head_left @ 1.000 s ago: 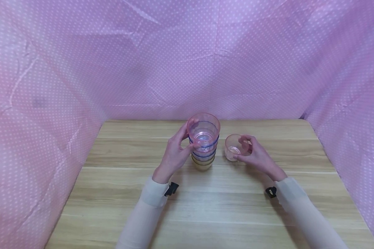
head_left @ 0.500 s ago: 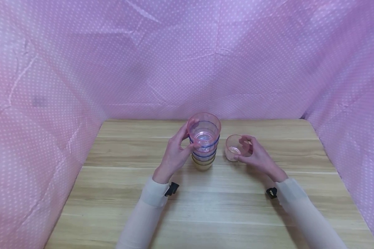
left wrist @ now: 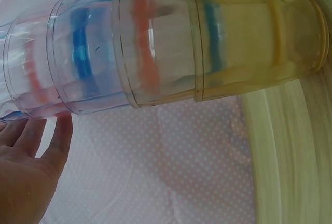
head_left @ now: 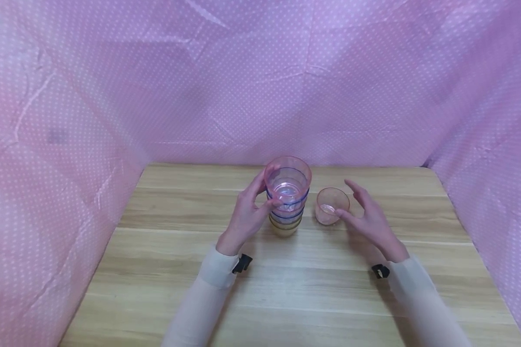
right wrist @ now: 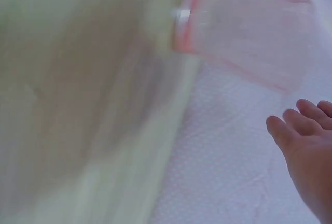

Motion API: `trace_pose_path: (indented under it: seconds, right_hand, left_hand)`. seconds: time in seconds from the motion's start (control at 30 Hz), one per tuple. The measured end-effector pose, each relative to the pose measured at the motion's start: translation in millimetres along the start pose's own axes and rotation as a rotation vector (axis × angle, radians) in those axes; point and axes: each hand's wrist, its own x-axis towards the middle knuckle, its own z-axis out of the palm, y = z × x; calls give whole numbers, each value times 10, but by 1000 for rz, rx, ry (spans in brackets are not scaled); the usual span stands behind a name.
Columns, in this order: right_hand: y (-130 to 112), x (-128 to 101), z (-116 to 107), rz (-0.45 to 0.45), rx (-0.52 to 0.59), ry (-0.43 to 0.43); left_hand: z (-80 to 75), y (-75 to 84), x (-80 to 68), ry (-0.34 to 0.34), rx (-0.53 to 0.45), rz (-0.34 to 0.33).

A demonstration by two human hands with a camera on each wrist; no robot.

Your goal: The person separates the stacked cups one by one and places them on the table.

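Observation:
A tall stack of nested clear plastic cups point(head_left: 286, 218) stands upright on the table, pink at the top, with blue and pink cups below and yellow at the base. My left hand point(head_left: 246, 214) grips it near the top, thumb at the front and fingers around the far side. In the left wrist view, fingertips point(left wrist: 63, 125) press against the upper cups. To the right of the stack, a single pink cup point(head_left: 325, 216) stands upright. My right hand point(head_left: 372, 222) is just right of it, fingers spread and holding nothing. The right wrist view shows a gap between those fingers and the cup point(right wrist: 249, 32).
The wooden table point(head_left: 269, 299) reaches back to a pink cloth with white dots point(head_left: 226, 86), which hangs behind it and along both sides. Each wrist wears a strap with a black buckle.
My right hand has let go of the single pink cup and drawn back to the right, its fingers spreading. My left hand keeps its grip on the stack.

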Motion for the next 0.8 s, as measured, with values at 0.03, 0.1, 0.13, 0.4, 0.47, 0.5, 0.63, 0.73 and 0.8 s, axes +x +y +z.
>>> trace_pose_path:
  seconds: [0.03,0.1,0.13,0.4,0.47,0.5,0.63,0.73,0.8]
  right_hand:
    - [-35,-8,-5,-18,10,30]
    - [-118,-16,-11,-57,47,80]
    - [-163,-20,-11,-66,61,101]
    - [-580,-24,92,-185,226,193]
    - [-692,-10,135,-243,257,200]
    - [-742,0,158,-272,271,200]
    - [-924,40,245,-337,277,177]
    - [-1035,77,304,-372,272,143]
    - [-1091,104,339,-395,271,126]
  left_hand:
    - [4,1,-3,4,1,-8]
    - [12,2,-12,11,4,-28]
    - [15,6,-15,14,2,-39]
    - [19,35,-44,20,-2,-83]
    - [12,39,-47,16,-2,-86]
    - [8,41,-47,14,-1,-89]
    - [-8,48,-44,-1,0,-96]
    - [-13,47,-44,-13,-11,-95]
    - [-13,43,-47,-19,-32,-96]
